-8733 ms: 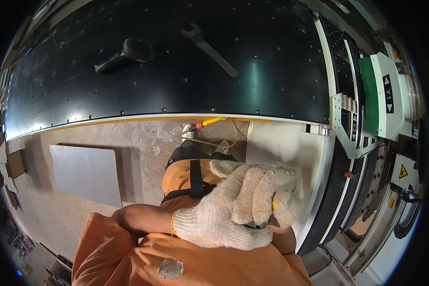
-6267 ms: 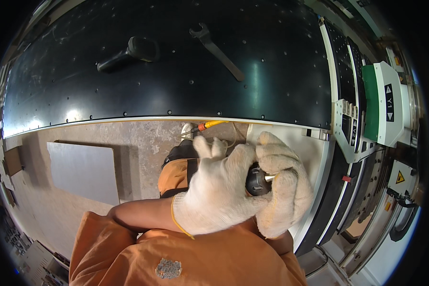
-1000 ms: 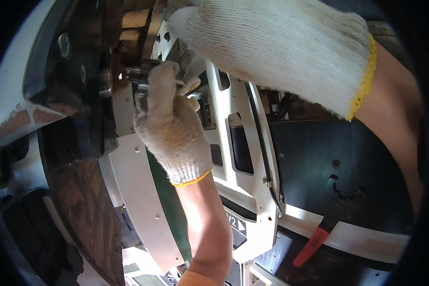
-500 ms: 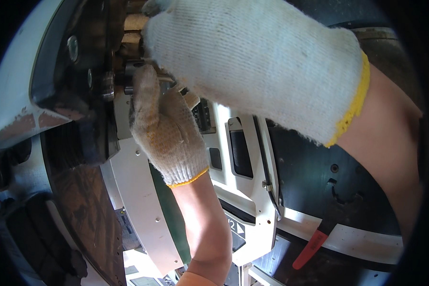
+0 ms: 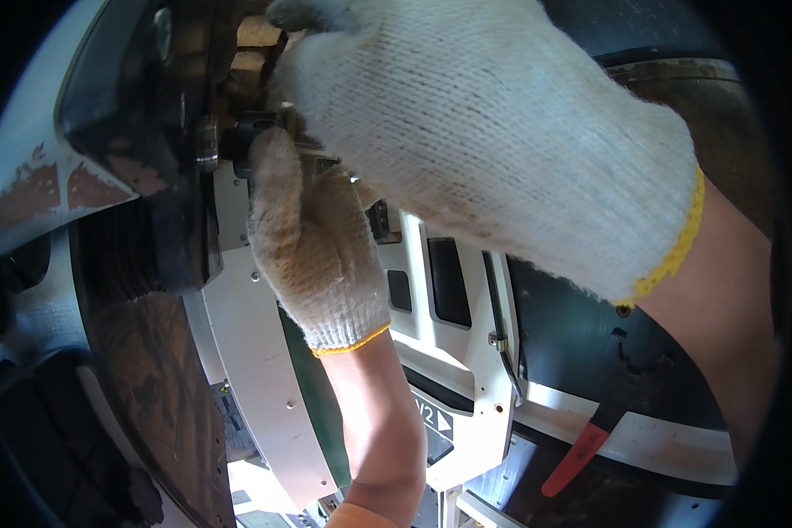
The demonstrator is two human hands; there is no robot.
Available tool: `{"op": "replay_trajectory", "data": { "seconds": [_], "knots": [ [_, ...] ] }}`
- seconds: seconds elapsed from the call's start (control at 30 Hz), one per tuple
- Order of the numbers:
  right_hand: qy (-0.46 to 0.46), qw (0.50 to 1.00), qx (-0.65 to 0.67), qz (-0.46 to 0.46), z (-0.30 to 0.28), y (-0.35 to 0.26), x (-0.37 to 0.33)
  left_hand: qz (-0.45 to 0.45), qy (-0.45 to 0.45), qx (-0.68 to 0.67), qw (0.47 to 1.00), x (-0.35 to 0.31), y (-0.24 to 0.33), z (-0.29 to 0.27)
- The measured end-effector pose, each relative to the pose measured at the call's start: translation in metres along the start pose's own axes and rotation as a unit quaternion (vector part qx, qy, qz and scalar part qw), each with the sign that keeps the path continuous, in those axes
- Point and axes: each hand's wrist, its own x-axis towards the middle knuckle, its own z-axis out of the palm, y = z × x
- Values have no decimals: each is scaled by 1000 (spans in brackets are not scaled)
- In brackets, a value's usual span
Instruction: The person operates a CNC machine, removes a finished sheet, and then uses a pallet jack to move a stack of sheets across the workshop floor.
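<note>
Both my hands wear off-white knitted gloves with yellow cuffs. My left hand (image 5: pixel 317 246) reaches up in the middle of the view, its fingers closed around a dark cylindrical metal part (image 5: pixel 257 132). That part points at a shiny threaded metal end (image 5: pixel 207 143) on a dark machine head (image 5: pixel 123 132). My right hand (image 5: pixel 475 132) crosses from the right, above and in front of the left one. Its fingers are bent near the same part; their tips and anything in them are mostly hidden behind the glove.
A hook spanner with a red handle (image 5: pixel 575 459) lies at the lower right on a dark panel. White machine frame (image 5: pixel 453 352) with cut-outs stands beyond my hands. A brown-stained metal surface (image 5: pixel 154 378) and black bellows (image 5: pixel 119 251) are at the left.
My right hand has turned and shifted slightly down and to the right. My left hand stays closed around the dark part, a little lower in view. The machine head also appears slightly shifted.
</note>
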Motion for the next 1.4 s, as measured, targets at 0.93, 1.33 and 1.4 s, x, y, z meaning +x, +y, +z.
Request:
{"op": "replay_trajectory", "data": {
  "seconds": [0.93, 1.33, 1.4],
  "knots": [
    [144, 987, 59, -33, 25, -26, -1, -33, -81, -370, 925, -2, -33, -23],
    [158, 978, 121, -67, 22, -22, -10, -1, -34, -96, 995, 6, -39, -28],
    [166, 976, 131, -53, 28, -20, -13, 13, -28, -29, 999, 8, -41, -28]
  ]
}}
